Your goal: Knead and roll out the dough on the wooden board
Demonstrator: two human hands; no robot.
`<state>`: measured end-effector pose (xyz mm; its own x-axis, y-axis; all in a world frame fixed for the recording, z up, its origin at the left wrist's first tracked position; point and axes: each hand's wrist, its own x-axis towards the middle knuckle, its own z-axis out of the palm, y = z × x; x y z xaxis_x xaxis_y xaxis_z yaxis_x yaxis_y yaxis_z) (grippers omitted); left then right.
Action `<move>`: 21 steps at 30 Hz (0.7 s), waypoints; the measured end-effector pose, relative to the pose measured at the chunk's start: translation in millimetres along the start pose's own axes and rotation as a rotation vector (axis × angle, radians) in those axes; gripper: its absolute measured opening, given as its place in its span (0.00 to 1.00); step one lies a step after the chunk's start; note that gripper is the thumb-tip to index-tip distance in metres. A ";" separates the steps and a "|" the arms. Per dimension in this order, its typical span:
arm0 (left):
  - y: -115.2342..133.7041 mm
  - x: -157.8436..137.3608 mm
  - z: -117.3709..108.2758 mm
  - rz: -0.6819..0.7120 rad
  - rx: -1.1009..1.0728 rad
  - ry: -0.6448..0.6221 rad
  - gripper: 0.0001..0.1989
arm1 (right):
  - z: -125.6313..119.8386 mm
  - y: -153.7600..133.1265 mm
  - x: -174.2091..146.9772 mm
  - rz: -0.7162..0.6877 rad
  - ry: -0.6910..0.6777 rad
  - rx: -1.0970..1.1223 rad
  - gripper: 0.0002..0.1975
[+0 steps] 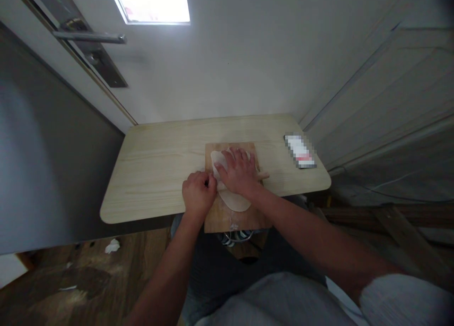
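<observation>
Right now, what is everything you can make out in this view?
Table: one, pale wood, centre
Board: one, brown, on the table, overhanging its near edge
Dough sheet: one, off-white, on the board
Rolling pin: one, pale, across the board, mostly hidden
Phone: one, pale blurred screen, table's right
Door: one, white, beyond the table
Handle: one, metallic, upper left
Window: one, bright white, in the door
Floor: one, brown, lower left
Crumpled scrap: one, white, on the floor
Shirt: one, grey, bottom
Left hand: one, bare, beside the dough sheet
Right hand: one, bare, over the dough sheet
</observation>
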<state>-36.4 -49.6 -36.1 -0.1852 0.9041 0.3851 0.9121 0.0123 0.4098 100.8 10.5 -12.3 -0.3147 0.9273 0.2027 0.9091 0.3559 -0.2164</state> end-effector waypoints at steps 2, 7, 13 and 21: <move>1.3 1.4 0.6 -0.027 0.008 0.026 0.15 | -0.3 -0.5 3.0 0.005 -0.010 -0.006 0.29; 2.3 4.8 2.3 -0.076 0.007 0.022 0.13 | 2.3 -0.7 9.1 0.012 -0.005 -0.023 0.28; 0.6 12.8 1.9 -0.103 0.043 -0.037 0.16 | 6.1 0.4 17.3 0.018 -0.001 -0.030 0.28; 1.8 23.9 2.5 -0.159 0.112 -0.087 0.17 | 9.0 0.1 27.8 0.001 0.096 -0.001 0.25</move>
<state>-38.3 -26.9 -28.3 -0.3026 0.9202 0.2484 0.9098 0.2011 0.3631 89.7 37.4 -15.4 -0.2867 0.9122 0.2928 0.9098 0.3550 -0.2152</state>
